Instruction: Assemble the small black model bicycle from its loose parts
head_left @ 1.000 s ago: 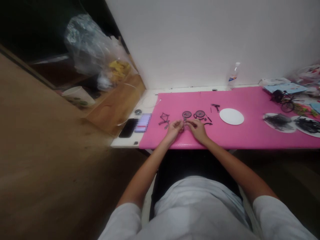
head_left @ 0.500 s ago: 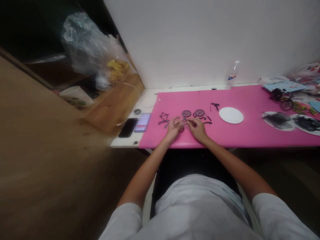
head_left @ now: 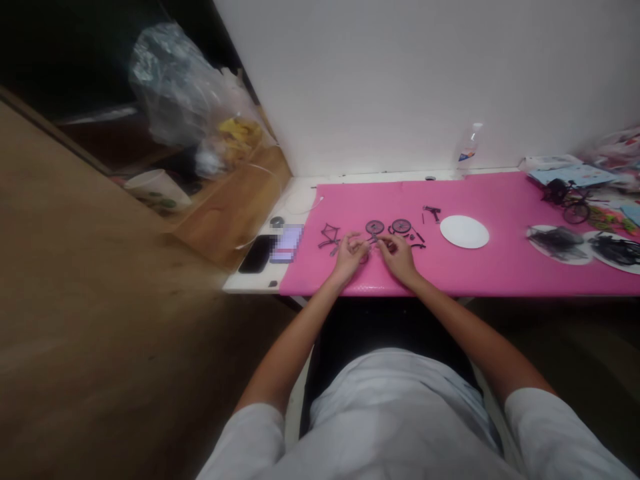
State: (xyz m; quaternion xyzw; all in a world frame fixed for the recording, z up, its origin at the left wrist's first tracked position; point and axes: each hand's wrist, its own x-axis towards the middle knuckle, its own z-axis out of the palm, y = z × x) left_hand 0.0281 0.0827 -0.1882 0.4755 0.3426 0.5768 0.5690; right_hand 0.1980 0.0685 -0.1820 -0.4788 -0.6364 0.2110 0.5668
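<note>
**Slight gap opens between left hand (head_left: 352,259) and right hand (head_left: 401,261)**

The tabletop (head_left: 300,193) spreads beneath both hands, most of it covered by a pink mat (head_left: 360,201). A white plate (head_left: 465,231) lies to the right of the right hand, well apart from it.

A second ago the fingertips of both hands met; now they are a little apart, and the left hand's index finger is raised more. I read this as a loosening of their shared grip at close, fine work. Each hand keeps thumb and index finger narrowly spaced; anything between them is too small to make out, so I cannot tell whether either holds a piece.

Near the left hand, on its left, lies a small black bicycle frame (head_left: 329,233). Just beyond the hands, two spoked wheels lie side by side, the left wheel (head_left: 375,227) and the right wheel (head_left: 401,226). A curved strip (head_left: 419,246) lies just right of the right hand. Smallest, a dark piece (head_left: 375,237) shows at the right hand's fingertips, seemingly touching them.
</note>
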